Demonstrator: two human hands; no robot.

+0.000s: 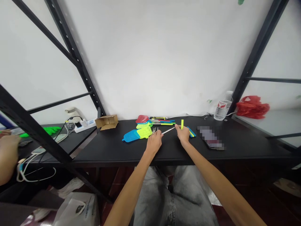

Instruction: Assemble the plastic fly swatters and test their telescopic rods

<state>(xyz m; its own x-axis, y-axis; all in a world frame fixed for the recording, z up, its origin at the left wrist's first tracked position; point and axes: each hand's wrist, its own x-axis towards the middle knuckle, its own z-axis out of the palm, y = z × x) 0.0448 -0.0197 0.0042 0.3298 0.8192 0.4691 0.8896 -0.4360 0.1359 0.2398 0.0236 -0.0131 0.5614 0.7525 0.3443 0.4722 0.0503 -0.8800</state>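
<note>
My left hand (154, 141) is closed around the thin metal rod (168, 130) of a fly swatter. Beside its fingers, short silver prongs (154, 129) show; what they belong to is unclear. My right hand (183, 134) pinches the rod's other end, and a yellow strip (182, 124) stands up from its fingers. Left of my hands lie a blue swatter head (131, 136) and a yellow swatter head (145, 132), partly overlapping. Blue and yellow handles (192, 132) poke out beyond my right hand. Behind is a group of fly swatters, with a red head (142, 119) foremost in view.
On the black table (105, 150) stand an open cardboard box (107, 122) at left and a water bottle (223, 106) at right. A blurred phone (211, 138) lies right of my hands. A red plastic bag (252, 107) is beyond the frame post. Another person's arm (8, 157) shows far left.
</note>
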